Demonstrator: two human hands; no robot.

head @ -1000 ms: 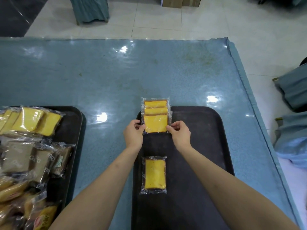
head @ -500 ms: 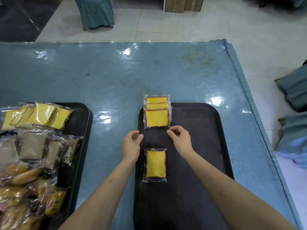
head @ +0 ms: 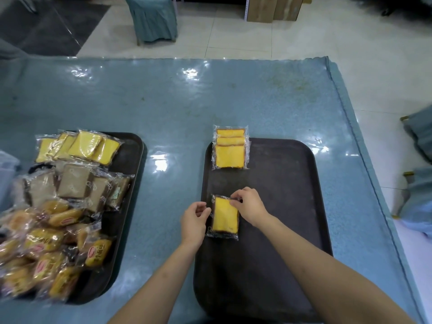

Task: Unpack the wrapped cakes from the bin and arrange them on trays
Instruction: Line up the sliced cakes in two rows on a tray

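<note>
item: clear-wrapped yellow cake slice [head: 225, 217], lower centre, on black tray [head: 287, 206]; our right hand [head: 250, 206] pinches its wrapper, left hand [head: 195, 218] grips its side; next, we judge, align it below the stack

Red oval logos on bun wrappers [head: 97, 253]; lettering unreadable.

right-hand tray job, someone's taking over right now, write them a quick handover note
Left hand: fingers curled at the left edge of the single clear-wrapped yellow cake slice; firm hold unclear.
Right hand: pinches that wrapper's far right corner.
Where: the slice lies on the dark right tray, near its left side. A row of three overlapping wrapped yellow slices sits at the tray's far left corner, overhanging the rim.
Done: that row is arranged.
Left: place the single slice, then sort the mixed wrapped cakes piled on the dark left tray.
</note>
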